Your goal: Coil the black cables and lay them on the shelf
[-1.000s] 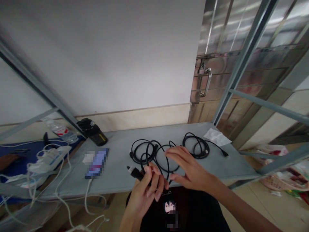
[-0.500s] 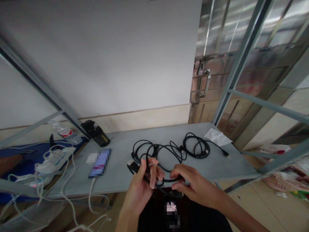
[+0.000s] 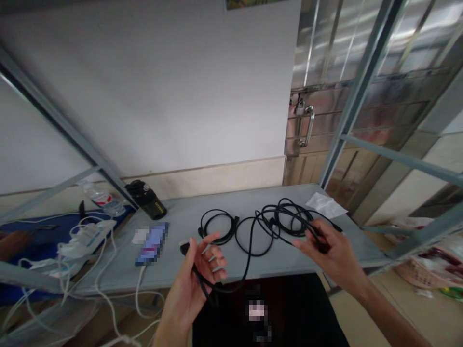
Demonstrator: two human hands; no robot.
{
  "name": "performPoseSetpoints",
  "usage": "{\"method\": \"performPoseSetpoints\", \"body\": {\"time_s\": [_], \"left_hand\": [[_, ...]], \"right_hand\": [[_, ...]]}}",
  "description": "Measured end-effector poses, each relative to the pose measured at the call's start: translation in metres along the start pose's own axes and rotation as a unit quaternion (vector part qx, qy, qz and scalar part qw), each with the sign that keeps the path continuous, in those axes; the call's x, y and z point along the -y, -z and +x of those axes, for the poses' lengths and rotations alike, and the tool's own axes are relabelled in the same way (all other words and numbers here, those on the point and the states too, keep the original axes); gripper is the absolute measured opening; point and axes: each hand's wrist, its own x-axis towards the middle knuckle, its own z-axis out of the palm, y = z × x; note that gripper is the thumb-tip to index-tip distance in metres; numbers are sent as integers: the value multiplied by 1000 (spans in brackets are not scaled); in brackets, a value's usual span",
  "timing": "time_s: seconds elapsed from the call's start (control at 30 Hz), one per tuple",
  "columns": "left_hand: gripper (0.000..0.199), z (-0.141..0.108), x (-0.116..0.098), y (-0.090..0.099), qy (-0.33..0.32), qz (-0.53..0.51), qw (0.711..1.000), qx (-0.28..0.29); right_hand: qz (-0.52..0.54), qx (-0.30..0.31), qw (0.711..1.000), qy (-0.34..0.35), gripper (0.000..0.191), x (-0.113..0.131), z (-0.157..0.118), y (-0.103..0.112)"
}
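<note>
A black cable hangs in a loose loop between my two hands. My left hand has the end of it between thumb and palm, its fingers half curled, and a plug with a pale tip sticks out above the thumb. My right hand pinches several strands of the cable over the right part of the grey tabletop. Behind them lie a small coil of black cable and, farther right, another black coil, partly covered by the held strands.
On the left are a phone with a white lead, a black bottle, a clear water bottle and a white power strip. A tissue lies at the right. Another person's blurred hand shows at the left edge.
My right hand has moved right and up, drawing cable strands away from my left hand. My left hand has shifted slightly left and its fingers have loosened.
</note>
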Motion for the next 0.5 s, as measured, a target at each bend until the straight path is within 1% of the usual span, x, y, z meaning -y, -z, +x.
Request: {"method": "performPoseSetpoints", "body": {"time_s": [0.07,0.1,0.23,0.37,0.5], "left_hand": [[51,-5,-5,2,-7,12,1000,-23],[51,-8,-6,3,-9,20,999,-34],[49,-15,-9,14,-14,70,995,-66],[47,-20,-9,31,-4,95,992,-79],[53,-25,-10,45,23,117,988,-95]], "right_hand": [[-37,-37,999,10,44,-4,2,7],[-40,-46,998,15,42,-7,2,10],[8,-39,999,10,35,-12,4,26],[-4,-64,998,-3,43,-16,4,45],[-47,-109,992,-36,55,-23,4,62]]}}
